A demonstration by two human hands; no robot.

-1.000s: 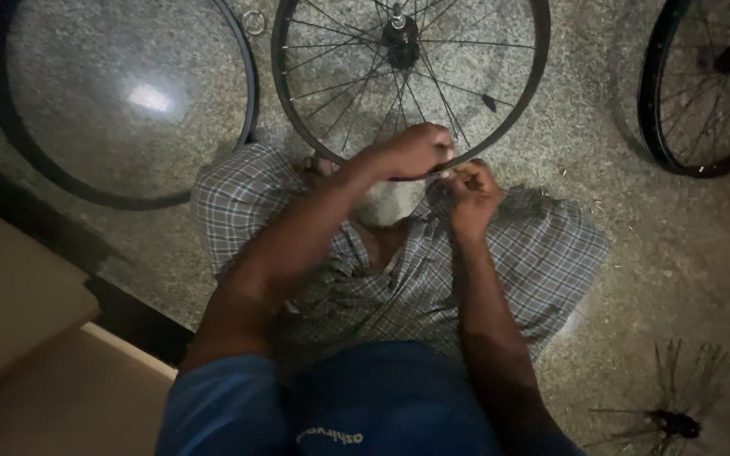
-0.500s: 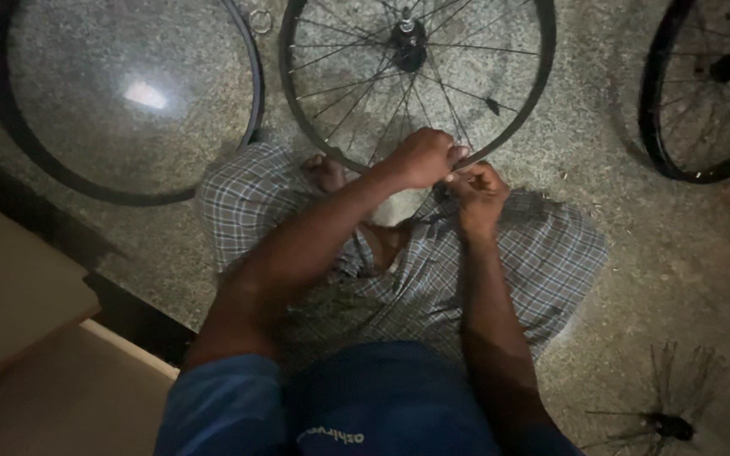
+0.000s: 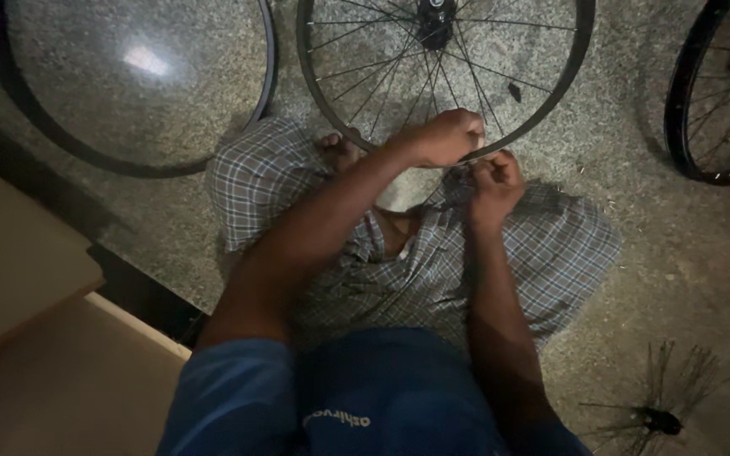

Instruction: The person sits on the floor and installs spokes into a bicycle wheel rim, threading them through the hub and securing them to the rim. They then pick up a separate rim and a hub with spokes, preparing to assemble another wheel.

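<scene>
left hand (image 3: 448, 137): closed on rim of spoked wheel (image 3: 551, 93) | right hand (image 3: 493, 179): just beside, fingers curled at rim, held thing not clear | bare rim (image 3: 264, 76) well apart

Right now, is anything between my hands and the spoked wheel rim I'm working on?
Nothing visible. The left hand and right hand are both closed right at the near edge of the spoked wheel rim.

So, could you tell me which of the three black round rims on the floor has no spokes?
The bare black hoop at far left; the middle spoked wheel under both hands and the right wheel have spokes.
</scene>
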